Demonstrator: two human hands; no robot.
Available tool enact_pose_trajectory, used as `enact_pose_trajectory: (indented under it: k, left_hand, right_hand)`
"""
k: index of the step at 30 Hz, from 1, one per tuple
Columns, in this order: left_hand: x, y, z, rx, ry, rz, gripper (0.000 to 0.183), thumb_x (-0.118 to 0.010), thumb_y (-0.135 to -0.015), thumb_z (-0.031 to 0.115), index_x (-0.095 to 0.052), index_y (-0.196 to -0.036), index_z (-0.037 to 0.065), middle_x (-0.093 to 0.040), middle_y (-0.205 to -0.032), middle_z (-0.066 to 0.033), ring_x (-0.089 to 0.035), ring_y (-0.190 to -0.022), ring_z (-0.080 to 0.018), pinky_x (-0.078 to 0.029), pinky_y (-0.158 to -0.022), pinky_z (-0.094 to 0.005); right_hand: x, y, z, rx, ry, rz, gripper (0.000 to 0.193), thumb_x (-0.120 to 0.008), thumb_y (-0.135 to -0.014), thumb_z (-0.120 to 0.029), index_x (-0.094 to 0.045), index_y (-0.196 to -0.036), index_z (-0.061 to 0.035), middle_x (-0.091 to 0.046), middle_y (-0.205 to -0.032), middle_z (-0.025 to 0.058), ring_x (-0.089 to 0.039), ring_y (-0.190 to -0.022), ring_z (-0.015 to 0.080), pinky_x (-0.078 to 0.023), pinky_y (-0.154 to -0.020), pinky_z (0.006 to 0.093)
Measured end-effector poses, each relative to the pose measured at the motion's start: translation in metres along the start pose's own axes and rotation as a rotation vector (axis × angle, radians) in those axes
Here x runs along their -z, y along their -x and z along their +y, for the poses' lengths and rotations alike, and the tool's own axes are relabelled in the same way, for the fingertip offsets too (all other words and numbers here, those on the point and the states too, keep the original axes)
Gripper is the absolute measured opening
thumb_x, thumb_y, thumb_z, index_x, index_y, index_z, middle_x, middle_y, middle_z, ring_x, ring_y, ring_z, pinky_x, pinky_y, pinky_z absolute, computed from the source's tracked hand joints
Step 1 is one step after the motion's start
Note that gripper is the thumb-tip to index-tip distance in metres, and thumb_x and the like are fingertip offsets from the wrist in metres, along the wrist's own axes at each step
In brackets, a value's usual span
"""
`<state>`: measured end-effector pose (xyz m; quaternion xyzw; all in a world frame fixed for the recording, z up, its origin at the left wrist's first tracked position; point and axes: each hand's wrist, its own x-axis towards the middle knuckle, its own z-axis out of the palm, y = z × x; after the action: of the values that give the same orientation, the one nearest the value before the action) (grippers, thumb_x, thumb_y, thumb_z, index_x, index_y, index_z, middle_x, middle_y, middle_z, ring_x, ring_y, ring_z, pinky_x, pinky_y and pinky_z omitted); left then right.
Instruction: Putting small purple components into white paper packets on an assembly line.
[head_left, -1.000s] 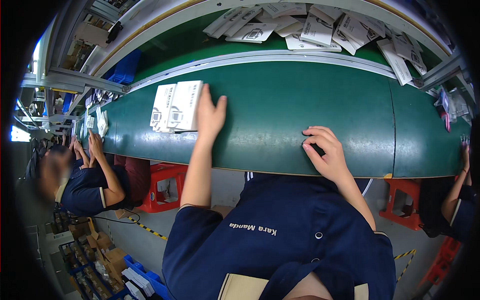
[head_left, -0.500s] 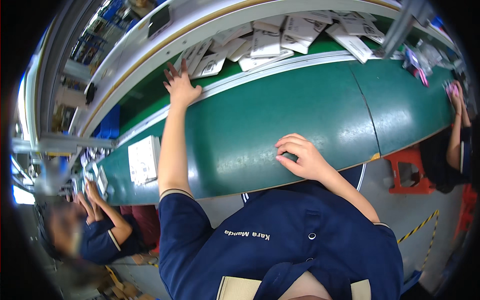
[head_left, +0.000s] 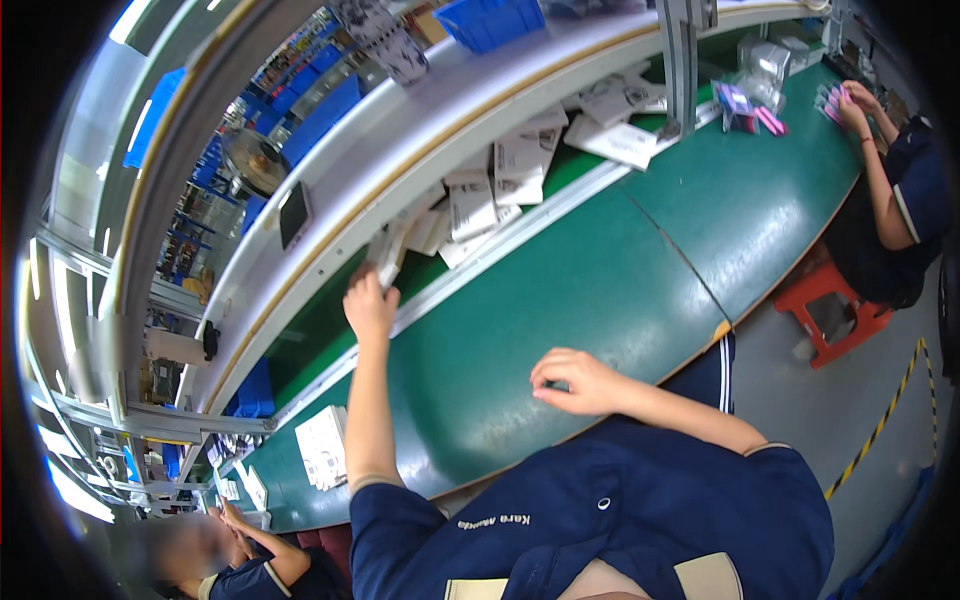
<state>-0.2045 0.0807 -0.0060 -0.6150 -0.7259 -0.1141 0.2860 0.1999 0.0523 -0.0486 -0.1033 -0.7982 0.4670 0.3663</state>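
Observation:
My left hand (head_left: 370, 308) reaches to the far side of the green bench, over its metal rail. Its fingers are closed on the near end of a flat white box (head_left: 391, 254) at the left end of a loose heap; blur and the box partly hide the fingertips. My right hand (head_left: 578, 381) hovers over the near part of the bench, its fingers loosely bent and a gap between them and the thumb, nothing in it. Left of my left forearm a stack of white boxes (head_left: 321, 448) stands on the green bench top (head_left: 480, 350).
Other white boxes (head_left: 470, 205) lie scattered under a shelf (head_left: 330, 170), which bears a phone (head_left: 294, 215) and a blue bin (head_left: 490, 22). A metal post (head_left: 680, 70) rises at the right. Co-workers sit at both ends, a red stool (head_left: 835, 310) by the right one.
The view has turned, shifting the bench in the picture. My left hand has gone from spread fingers beside the heap to fingers closed at a white box. My right hand remains above the bench.

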Motion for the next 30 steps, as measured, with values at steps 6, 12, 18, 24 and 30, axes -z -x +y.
enact_pose_trajectory:
  k: [6,12,18,24,30]
  left_hand:
    - [0.094,-0.002,0.113,-0.355,0.317,0.407,0.058,-0.079,-0.063,0.011,-0.060,-0.117,0.003,-0.066,-0.118,-0.0181,-0.065,-0.107,-0.0394,-0.053,-0.088,-0.0470]
    - [0.133,-0.023,0.169,-0.430,0.600,0.009,0.046,-0.075,-0.067,0.014,-0.066,-0.112,0.008,-0.067,-0.110,-0.0124,-0.066,-0.101,-0.0325,-0.052,-0.085,-0.0426]
    - [0.108,-0.026,0.170,-0.072,0.567,-0.444,0.067,-0.078,-0.070,0.025,-0.059,-0.133,0.013,-0.049,-0.142,-0.0178,-0.061,-0.114,-0.0372,-0.051,-0.095,-0.0432]
    - [0.094,-0.010,0.193,-0.240,0.386,-0.318,0.083,-0.081,-0.073,0.033,-0.046,-0.147,0.018,-0.041,-0.151,-0.0206,-0.045,-0.132,-0.0454,-0.035,-0.113,-0.0540]
    - [0.118,-0.073,0.111,0.083,0.300,0.701,0.047,-0.075,-0.080,0.034,-0.064,-0.116,0.006,-0.059,-0.121,-0.0157,-0.051,-0.119,-0.0398,-0.033,-0.106,-0.0549]
  right_hand:
    - [0.001,0.003,-0.005,-0.032,-0.009,-0.024,0.012,-0.069,-0.088,-0.016,-0.067,-0.088,-0.0034,-0.070,-0.093,0.0083,-0.064,-0.093,0.0262,-0.052,-0.082,0.0370]
    - [0.007,-0.002,-0.005,-0.049,-0.031,0.000,0.013,-0.067,-0.090,-0.014,-0.068,-0.090,-0.0016,-0.070,-0.093,0.0094,-0.065,-0.092,0.0266,-0.053,-0.081,0.0373]
    - [0.011,-0.003,-0.003,-0.106,-0.133,0.028,0.013,-0.065,-0.093,-0.013,-0.067,-0.090,-0.0002,-0.070,-0.094,0.0102,-0.067,-0.089,0.0259,-0.053,-0.079,0.0354]
    - [0.010,-0.004,-0.004,-0.099,-0.132,-0.013,0.011,-0.066,-0.092,-0.012,-0.068,-0.091,-0.0011,-0.071,-0.095,0.0093,-0.067,-0.089,0.0247,-0.053,-0.079,0.0346]
    - [0.016,-0.001,-0.004,-0.161,-0.094,0.006,0.010,-0.068,-0.090,-0.010,-0.070,-0.093,-0.0007,-0.073,-0.097,0.0094,-0.068,-0.087,0.0242,-0.054,-0.078,0.0327]
